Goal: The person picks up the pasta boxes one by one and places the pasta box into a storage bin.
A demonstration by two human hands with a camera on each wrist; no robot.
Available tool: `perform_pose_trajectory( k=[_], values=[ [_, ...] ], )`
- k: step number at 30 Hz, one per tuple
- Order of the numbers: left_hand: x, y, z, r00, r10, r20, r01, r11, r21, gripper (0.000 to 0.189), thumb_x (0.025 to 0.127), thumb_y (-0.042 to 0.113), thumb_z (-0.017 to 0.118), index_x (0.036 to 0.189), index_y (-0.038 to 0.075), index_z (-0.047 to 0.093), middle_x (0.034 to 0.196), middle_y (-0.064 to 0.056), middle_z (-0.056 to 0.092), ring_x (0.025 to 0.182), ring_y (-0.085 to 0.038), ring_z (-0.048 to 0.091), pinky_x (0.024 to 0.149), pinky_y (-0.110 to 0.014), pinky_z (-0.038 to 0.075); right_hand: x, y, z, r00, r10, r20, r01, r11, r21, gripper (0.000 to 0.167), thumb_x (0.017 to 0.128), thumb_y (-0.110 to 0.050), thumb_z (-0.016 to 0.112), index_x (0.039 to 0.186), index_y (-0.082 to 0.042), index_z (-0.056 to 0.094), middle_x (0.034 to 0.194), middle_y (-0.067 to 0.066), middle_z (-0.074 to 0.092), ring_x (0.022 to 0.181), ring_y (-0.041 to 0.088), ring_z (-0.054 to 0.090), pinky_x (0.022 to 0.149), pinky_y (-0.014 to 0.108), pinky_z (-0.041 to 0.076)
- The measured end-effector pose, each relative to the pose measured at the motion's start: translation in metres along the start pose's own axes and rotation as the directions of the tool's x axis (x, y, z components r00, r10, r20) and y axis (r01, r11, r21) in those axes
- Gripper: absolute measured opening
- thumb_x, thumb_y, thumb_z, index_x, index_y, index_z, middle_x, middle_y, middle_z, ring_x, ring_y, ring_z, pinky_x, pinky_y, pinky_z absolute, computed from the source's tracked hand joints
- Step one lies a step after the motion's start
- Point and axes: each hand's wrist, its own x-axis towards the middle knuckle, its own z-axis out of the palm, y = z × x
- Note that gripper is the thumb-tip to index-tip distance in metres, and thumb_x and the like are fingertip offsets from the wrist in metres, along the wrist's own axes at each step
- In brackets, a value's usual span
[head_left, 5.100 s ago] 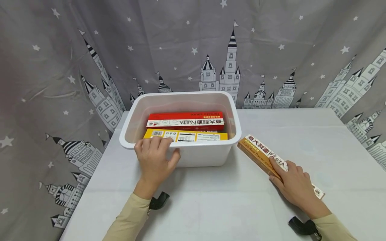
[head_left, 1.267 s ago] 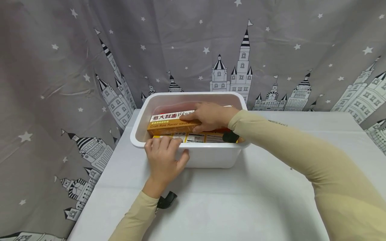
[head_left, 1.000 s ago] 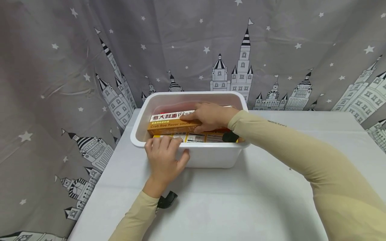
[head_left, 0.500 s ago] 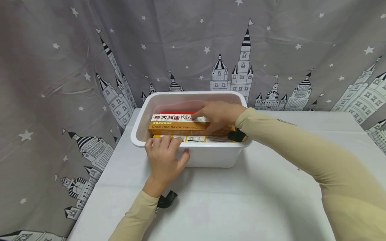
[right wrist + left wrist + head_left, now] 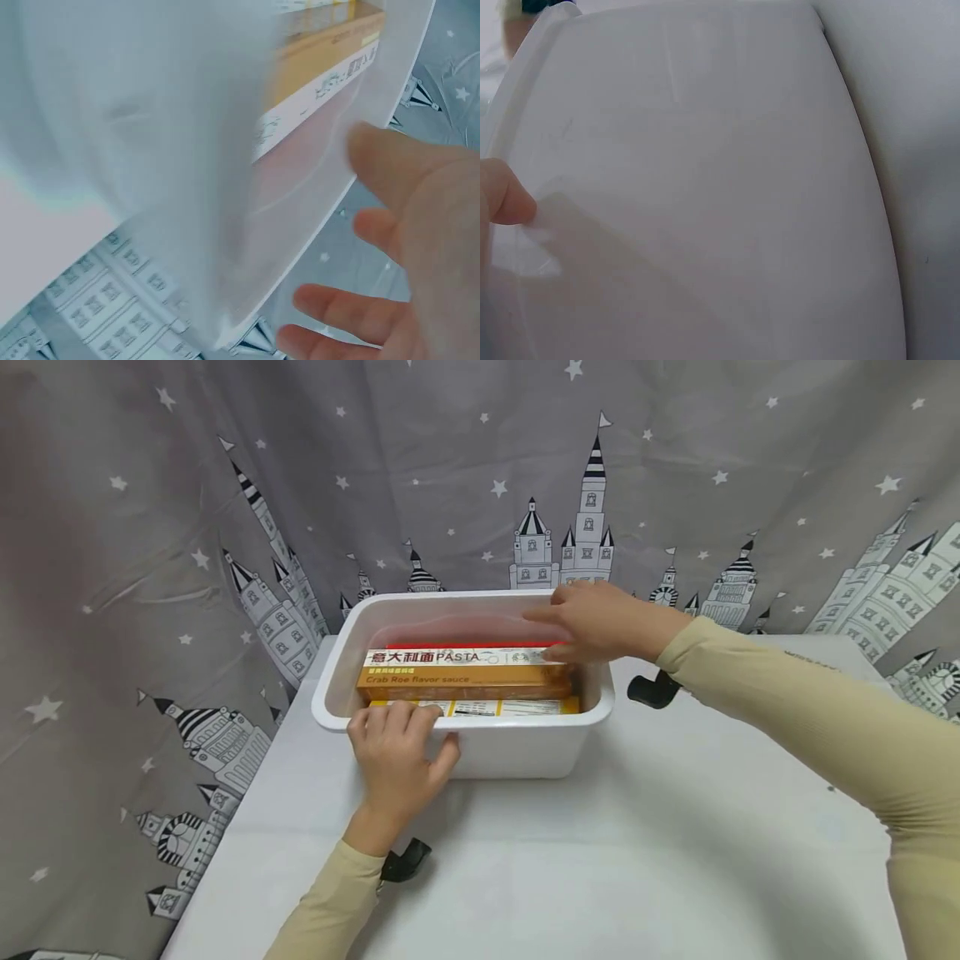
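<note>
A white plastic bin (image 5: pixel 510 752) stands on the table with several pasta boxes inside. My left hand (image 5: pixel 393 768) grips its front rim, fingers over the edge; the left wrist view shows the thumb (image 5: pixel 508 193) against the outer wall. On top lies a brown-and-white crab roe pasta box (image 5: pixel 465 678), level along the bin's length. A yellow box (image 5: pixel 517 707) shows in front of it, and a strip of a red box (image 5: pixel 480 646) behind. Over the bin's right end is my right hand (image 5: pixel 600 622), fingers spread and holding nothing; the right wrist view shows it beside the rim.
A white cloth-like surface covers the table (image 5: pixel 562 877). Behind it hangs a grey curtain (image 5: pixel 450 460) printed with castles and stars, close to the bin's back rim. Black wrist cameras sit at both sleeves, the right one (image 5: pixel 652 691) just outside the bin's right side.
The crab roe pasta box went from the table at right into the bin, in my right hand. That hand has since let go and drawn back right. My left hand has stayed on the rim.
</note>
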Motion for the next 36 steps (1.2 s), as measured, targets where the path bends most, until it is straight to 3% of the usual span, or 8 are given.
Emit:
perform_pose_trajectory(
  k=[5,10,16,25,27,29,36],
  values=[
    [0.0,-0.005,-0.008,0.998,0.001,0.057,-0.001,1.0,0.009,0.024,0.08,0.027,0.062,0.091,0.007,0.066,0.081,-0.013,0.058,0.079,-0.036,0.051,0.085,-0.055,0.034,-0.03,0.012,0.01,0.994,0.005,-0.108,-0.008,0.999,-0.032,0.056,0.099,-0.039,0.06,0.15,-0.017,0.052,0.136,0.024,0.06,0.124,0.045,0.057,0.105,0.062,0.045],
    [0.001,-0.009,-0.015,0.991,0.017,0.136,-0.019,1.0,0.008,0.028,0.081,0.031,0.063,0.096,0.007,0.067,0.084,-0.013,0.06,0.081,-0.036,0.052,0.085,-0.055,0.035,-0.061,0.024,0.019,0.983,0.1,-0.154,-0.102,0.995,-0.005,0.055,0.1,-0.04,0.057,0.15,-0.017,0.051,0.141,0.025,0.057,0.129,0.048,0.054,0.106,0.068,0.042],
    [0.004,-0.014,-0.022,0.969,0.048,0.242,-0.048,0.999,-0.004,0.03,0.082,0.031,0.065,0.1,0.008,0.067,0.086,-0.012,0.062,0.082,-0.035,0.054,0.083,-0.053,0.035,-0.09,0.042,0.039,0.964,0.177,-0.201,-0.174,0.984,0.036,0.057,0.1,-0.038,0.059,0.152,-0.016,0.048,0.139,0.028,0.057,0.127,0.049,0.055,0.104,0.069,0.042],
    [0.012,-0.024,-0.034,0.93,0.136,0.342,-0.137,0.99,-0.019,0.035,0.078,0.03,0.074,0.103,0.007,0.066,0.086,-0.013,0.061,0.077,-0.034,0.054,0.075,-0.049,0.04,-0.126,0.06,0.071,0.948,0.185,-0.257,-0.181,0.983,0.039,0.055,0.1,-0.033,0.06,0.148,-0.008,0.051,0.133,0.03,0.06,0.119,0.049,0.06,0.094,0.065,0.049],
    [0.015,-0.025,-0.037,0.911,0.142,0.387,-0.144,0.989,-0.023,0.037,0.079,0.03,0.076,0.104,0.007,0.065,0.088,-0.013,0.061,0.079,-0.034,0.055,0.073,-0.048,0.04,-0.131,0.063,0.076,0.947,0.191,-0.258,-0.187,0.982,0.04,0.054,0.1,-0.032,0.06,0.147,-0.007,0.052,0.133,0.031,0.06,0.118,0.049,0.06,0.092,0.065,0.049],
    [0.02,-0.027,-0.041,0.883,0.133,0.45,-0.134,0.991,-0.03,0.038,0.08,0.032,0.077,0.106,0.007,0.065,0.092,-0.013,0.063,0.081,-0.034,0.056,0.073,-0.047,0.041,-0.134,0.066,0.08,0.947,0.199,-0.251,-0.196,0.98,0.04,0.054,0.099,-0.031,0.061,0.147,-0.007,0.053,0.133,0.031,0.06,0.118,0.049,0.06,0.093,0.065,0.049],
    [0.044,-0.033,-0.058,0.726,0.054,0.686,-0.041,0.999,-0.035,0.042,0.094,0.039,0.064,0.125,0.011,0.067,0.112,-0.014,0.068,0.105,-0.036,0.06,0.089,-0.051,0.043,-0.142,0.073,0.088,0.943,0.227,-0.244,-0.227,0.973,0.031,0.053,0.1,-0.033,0.06,0.146,-0.007,0.054,0.132,0.031,0.06,0.115,0.051,0.061,0.089,0.065,0.049]
  ],
)
